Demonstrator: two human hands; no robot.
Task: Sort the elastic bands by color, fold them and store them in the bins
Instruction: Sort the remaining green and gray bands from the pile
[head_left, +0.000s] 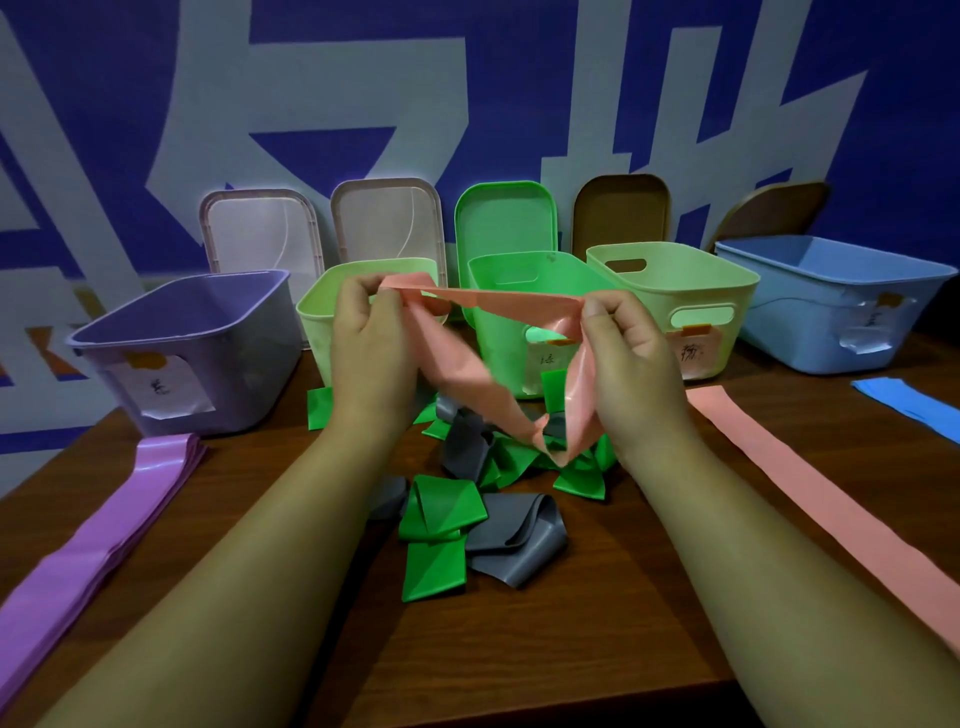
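Pink band btwn raised hands

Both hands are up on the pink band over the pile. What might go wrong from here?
1. The pink band, pinched by the left hand and the right hand, hangs twisted, so the fold may come out uneven.
2. Its low loop hangs down to the green and grey pile and could drag pieces along.
3. The left pale bin and the right pale bin look alike, and no bin is pink, so the band might land in the wrong one.
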